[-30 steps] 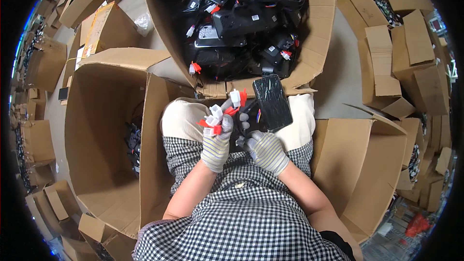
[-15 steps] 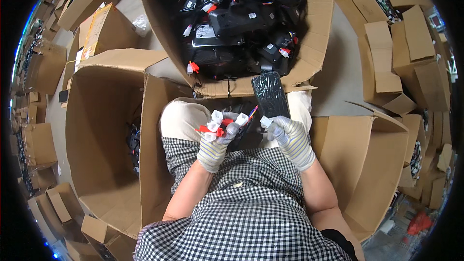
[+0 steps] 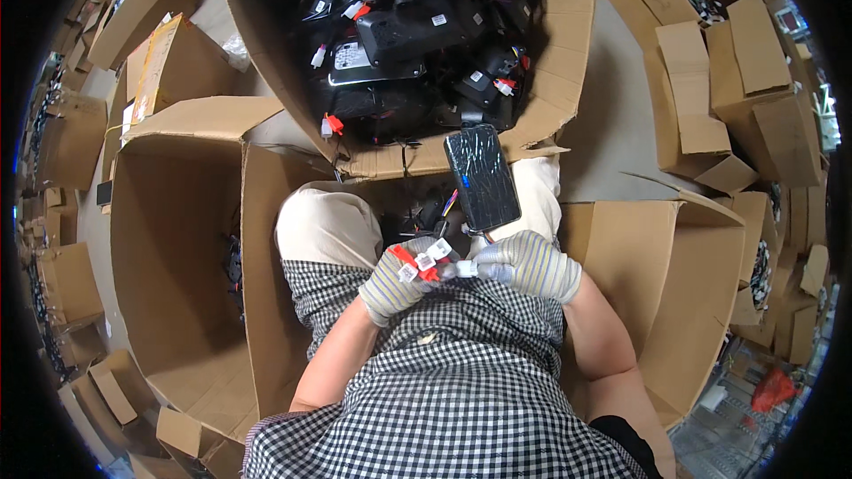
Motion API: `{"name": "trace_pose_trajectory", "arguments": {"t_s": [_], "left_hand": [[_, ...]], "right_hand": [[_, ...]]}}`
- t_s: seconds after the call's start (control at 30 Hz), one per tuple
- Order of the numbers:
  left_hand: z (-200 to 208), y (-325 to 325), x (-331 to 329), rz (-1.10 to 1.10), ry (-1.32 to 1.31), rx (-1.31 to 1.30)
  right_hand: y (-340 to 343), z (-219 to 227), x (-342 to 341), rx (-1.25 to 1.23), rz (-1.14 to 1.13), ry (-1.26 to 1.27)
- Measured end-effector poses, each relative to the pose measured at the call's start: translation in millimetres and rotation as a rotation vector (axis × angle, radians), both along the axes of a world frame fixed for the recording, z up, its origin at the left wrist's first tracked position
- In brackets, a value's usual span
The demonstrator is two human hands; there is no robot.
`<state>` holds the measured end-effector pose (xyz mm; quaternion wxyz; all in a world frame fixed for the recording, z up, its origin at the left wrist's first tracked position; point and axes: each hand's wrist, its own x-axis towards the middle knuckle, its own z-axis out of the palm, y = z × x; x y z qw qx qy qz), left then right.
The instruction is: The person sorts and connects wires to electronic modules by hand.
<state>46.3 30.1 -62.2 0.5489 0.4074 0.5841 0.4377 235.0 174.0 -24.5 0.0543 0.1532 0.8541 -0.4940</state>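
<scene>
My left hand [image 3: 392,284], in a striped work glove, is closed around a bunch of red and white plug connectors [image 3: 422,262]. Opposite it, my gloved right hand [image 3: 530,266] pinches a white connector [image 3: 467,269], which sits close against the bunch; whether the two touch I cannot tell. A flat black device in glossy wrap [image 3: 482,179] lies over my right thigh, just beyond the right hand. Coloured wires [image 3: 451,204] run beside its left edge down toward my hands. Some fingertips are hidden behind the connectors.
Ahead stands a big cardboard box [image 3: 561,53] heaped with black devices [image 3: 413,35] and their cables. Open cartons flank me: a left carton [image 3: 177,239] with dark cables inside, and a right carton [image 3: 701,293]. More boxes [image 3: 754,80] line both sides of the floor.
My hands have come together, the right one moving left and down with its white connector toward the left hand's bunch. The black device has turned flatter to view. The whole view has shifted slightly.
</scene>
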Motion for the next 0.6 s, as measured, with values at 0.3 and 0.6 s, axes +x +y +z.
{"name": "trace_pose_trajectory", "arguments": {"t_s": [0.3, 0.6], "left_hand": [[-1.6, 0.6, -4.8, -0.039, -0.074, -0.047], [-6.6, 7.1, -9.0, -0.081, -0.123, -0.066]], "right_hand": [[-6.7, -11.6, 3.3, -0.103, -0.11, 0.009], [-6.2, -10.8, -9.3, -0.145, -0.064, 0.067]]}}
